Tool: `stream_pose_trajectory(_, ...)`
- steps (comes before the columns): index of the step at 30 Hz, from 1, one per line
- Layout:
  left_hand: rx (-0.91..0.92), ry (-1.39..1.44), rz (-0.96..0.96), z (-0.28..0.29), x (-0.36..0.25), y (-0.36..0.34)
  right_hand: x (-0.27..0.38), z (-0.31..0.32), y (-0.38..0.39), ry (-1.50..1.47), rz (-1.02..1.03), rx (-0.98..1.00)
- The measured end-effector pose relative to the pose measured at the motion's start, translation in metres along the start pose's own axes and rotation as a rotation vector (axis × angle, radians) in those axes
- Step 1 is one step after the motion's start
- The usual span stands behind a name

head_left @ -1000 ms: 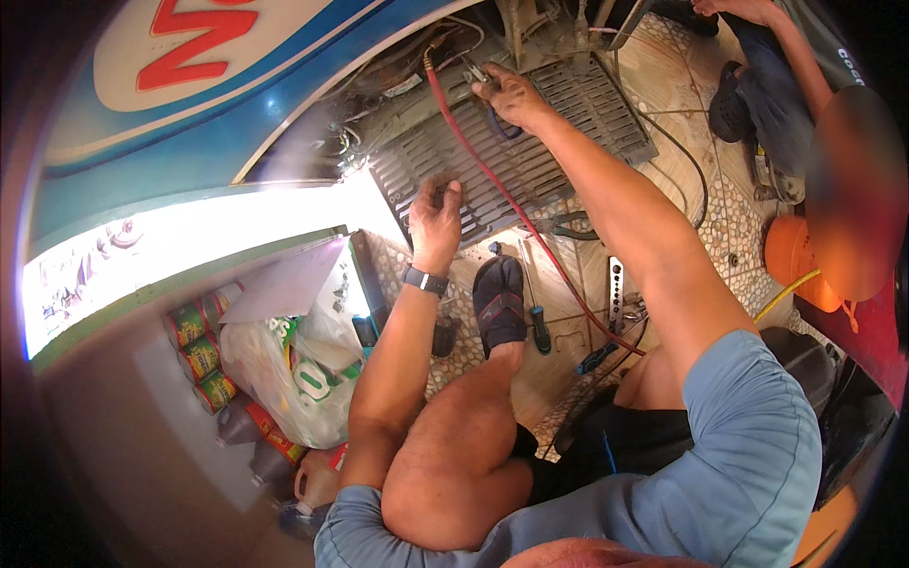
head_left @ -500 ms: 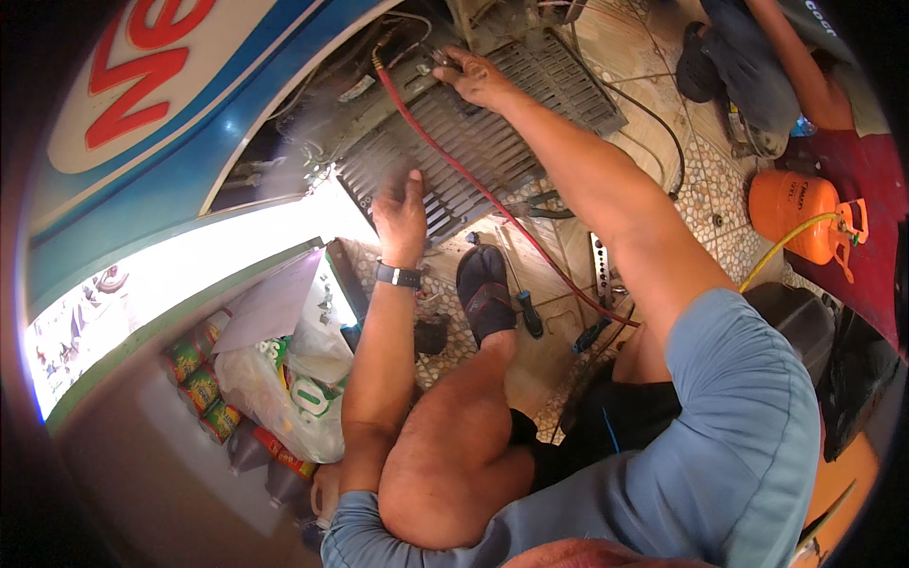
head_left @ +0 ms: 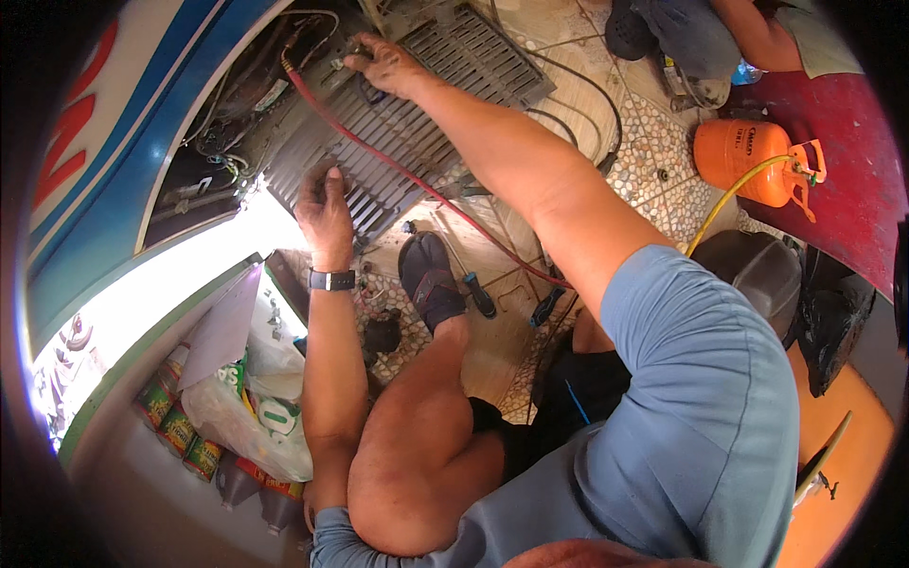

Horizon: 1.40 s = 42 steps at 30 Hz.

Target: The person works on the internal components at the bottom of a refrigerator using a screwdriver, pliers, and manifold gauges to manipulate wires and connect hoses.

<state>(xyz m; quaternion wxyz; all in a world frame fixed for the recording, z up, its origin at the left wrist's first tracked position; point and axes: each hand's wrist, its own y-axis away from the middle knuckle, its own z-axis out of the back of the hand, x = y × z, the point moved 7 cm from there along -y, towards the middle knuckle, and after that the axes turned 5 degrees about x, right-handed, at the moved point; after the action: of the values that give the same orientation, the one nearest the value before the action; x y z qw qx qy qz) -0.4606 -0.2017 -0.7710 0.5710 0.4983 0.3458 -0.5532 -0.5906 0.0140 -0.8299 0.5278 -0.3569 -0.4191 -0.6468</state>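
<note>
A slotted metal panel [head_left: 473, 59] lies in front of the opened base of a blue and white cabinet [head_left: 170, 90]. My left hand [head_left: 325, 213], a watch on its wrist, is at the panel's near left edge, thumb apart from the darkened fingers. Stretched over the panel's far part is my right hand [head_left: 390, 72], palm down, its fingers apart and nothing visible in them. A small dark object [head_left: 372, 93] shows beneath that palm. The red hose [head_left: 379, 161] runs from a brass fitting among the cabinet's pipes, across the panel and under my right arm.
Screwdrivers [head_left: 480, 295] lie on the tiled floor beside my foot. An orange gas cylinder [head_left: 743, 161] with a yellow hose [head_left: 729, 199] stands at right, near another person's leg [head_left: 686, 38]. A plastic bag [head_left: 251, 417] and several packages [head_left: 177, 431] sit at lower left.
The view has shifted, so the scene sits further left. My right hand's fingers, earlier bunched near the hose fitting, are now spread. My left hand stays by the panel's edge.
</note>
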Motion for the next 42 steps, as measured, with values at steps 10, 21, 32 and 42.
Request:
stream_pose_trajectory(10,0.001,0.007,-0.041,-0.014,-0.016,-0.003,-0.004,-0.001,-0.019,0.025,0.121,0.099)
stream_pose_trajectory(21,-0.044,-0.121,-0.109,-0.005,-0.012,-0.009,0.01,-0.002,-0.01,0.063,0.156,0.134)
stream_pose_trajectory(32,-0.104,-0.046,0.021,0.016,0.001,-0.009,0.001,-0.019,-0.012,-0.242,0.068,0.214)
stream_pose_trajectory(42,0.016,0.076,0.004,-0.043,0.015,-0.027,-0.035,0.045,-0.048,-0.127,0.207,-0.002)
